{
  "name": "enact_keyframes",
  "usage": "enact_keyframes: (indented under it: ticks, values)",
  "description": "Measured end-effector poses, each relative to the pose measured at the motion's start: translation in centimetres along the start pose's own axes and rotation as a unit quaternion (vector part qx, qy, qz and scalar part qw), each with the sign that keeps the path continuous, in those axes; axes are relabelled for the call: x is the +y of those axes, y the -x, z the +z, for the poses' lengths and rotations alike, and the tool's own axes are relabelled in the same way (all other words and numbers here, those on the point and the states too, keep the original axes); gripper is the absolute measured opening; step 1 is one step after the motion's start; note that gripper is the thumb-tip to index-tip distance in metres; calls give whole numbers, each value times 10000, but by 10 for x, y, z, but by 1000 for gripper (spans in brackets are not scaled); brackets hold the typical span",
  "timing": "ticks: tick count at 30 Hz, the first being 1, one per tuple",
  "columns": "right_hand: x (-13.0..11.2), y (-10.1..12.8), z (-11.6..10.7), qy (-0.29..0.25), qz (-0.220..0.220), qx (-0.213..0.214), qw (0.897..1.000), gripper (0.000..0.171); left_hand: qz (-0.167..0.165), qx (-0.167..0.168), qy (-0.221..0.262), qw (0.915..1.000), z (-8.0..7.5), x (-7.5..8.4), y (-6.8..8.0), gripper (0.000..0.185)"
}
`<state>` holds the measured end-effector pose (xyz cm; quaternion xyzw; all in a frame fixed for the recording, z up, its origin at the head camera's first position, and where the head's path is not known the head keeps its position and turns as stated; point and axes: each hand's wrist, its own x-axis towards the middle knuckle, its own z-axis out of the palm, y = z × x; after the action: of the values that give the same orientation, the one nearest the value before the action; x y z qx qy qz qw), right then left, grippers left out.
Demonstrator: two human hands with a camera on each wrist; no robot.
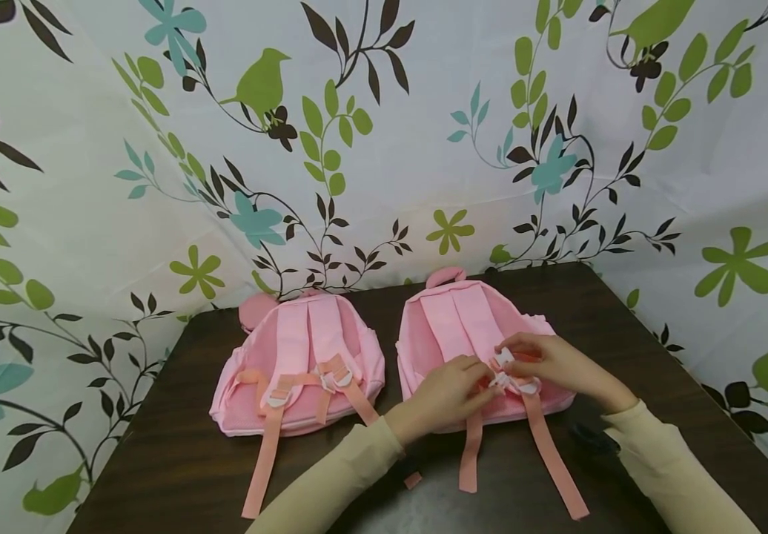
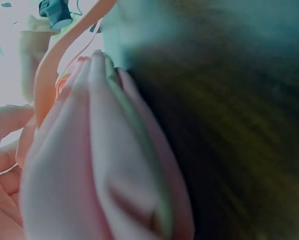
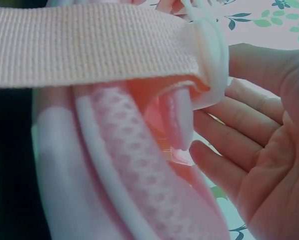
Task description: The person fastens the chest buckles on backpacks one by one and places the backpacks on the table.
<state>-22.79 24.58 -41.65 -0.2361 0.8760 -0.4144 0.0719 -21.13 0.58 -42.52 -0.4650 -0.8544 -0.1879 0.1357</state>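
The right pink backpack (image 1: 424, 356) lies with its shoulder straps facing up, and both hands are over its lower half. My left hand (image 1: 451, 391) pinches a white buckle piece (image 1: 501, 380) on a peach webbing strap. Just above it, my right hand (image 1: 553, 361) holds another white buckle piece (image 1: 505, 357) between thumb and fingers. The two pieces are close together. In the right wrist view a peach strap (image 3: 99, 45) loops through a white adjuster (image 3: 213, 62) beside the right hand's fingers. The backpack's side hides much of the left hand in the left wrist view.
A second pink backpack (image 1: 237, 404), straps up, lies on the left of the dark table (image 1: 157, 445). Loose strap ends (image 1: 557, 467) hang toward the front edge. A small peach scrap (image 1: 414, 480) lies near the left forearm. Patterned cloth (image 1: 384, 208) lines the back and sides.
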Motion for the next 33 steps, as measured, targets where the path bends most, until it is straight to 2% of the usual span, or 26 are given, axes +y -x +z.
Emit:
enact_keyframes:
  ticks: [5,11,14,19,24,29,33]
  values:
    - [-11,3,-5,-253,50,127,9996,34,-50,165,502,9986,-5,-5,-2,25]
    - [-8,3,-8,-695,70,226,9973,36,-294,481,1298,9899,-6,-11,-3,24]
    - [-11,4,-10,-995,136,279,9946,39,-455,708,1714,9816,-9,-13,-2,23]
    - [-19,2,-12,-1380,386,606,9878,43,-671,1109,2369,9628,-15,-17,-1,21]
    - [-25,-2,-14,-1374,319,1041,9845,45,-733,1348,2824,9470,-24,-24,-2,19]
    - [-28,-6,-13,-1264,285,1175,9846,45,-897,1453,3058,9367,-33,-30,-2,21]
    - [-30,-9,-9,-1074,159,1120,9878,44,-1037,1314,3320,9283,-37,-32,-2,23]
